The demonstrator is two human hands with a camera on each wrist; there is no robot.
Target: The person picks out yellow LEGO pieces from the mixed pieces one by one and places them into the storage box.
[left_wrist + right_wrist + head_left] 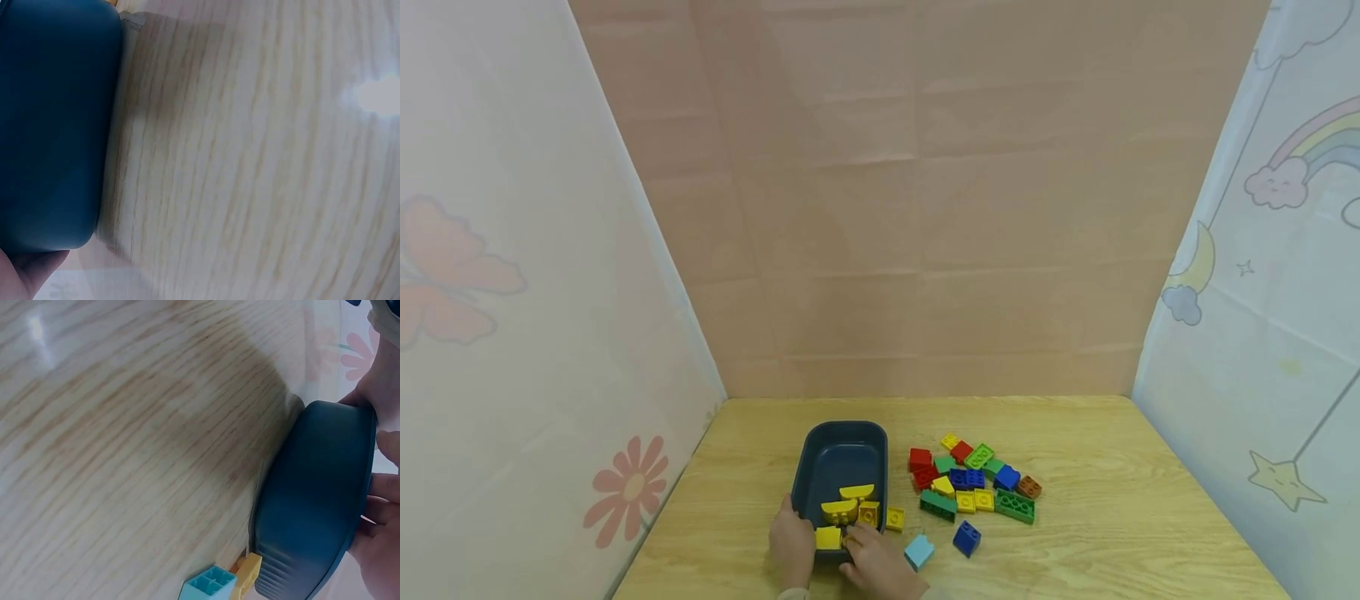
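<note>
A dark blue plastic tray stands on the left part of the table. Several yellow toy bricks lie in its near half, among them a rounded one and a square one. My left hand holds the tray by its near left side; the left wrist view has part of that hand against the tray wall. My right hand reaches over the near right rim, its fingertips down among the yellow bricks. Those fingertips are partly hidden, so whether they pinch a brick is unclear.
A yellow brick sits just outside the tray's right wall. To the right lie a light blue brick, a dark blue brick and a loose group with a green brick and a red brick. Sheets enclose the table.
</note>
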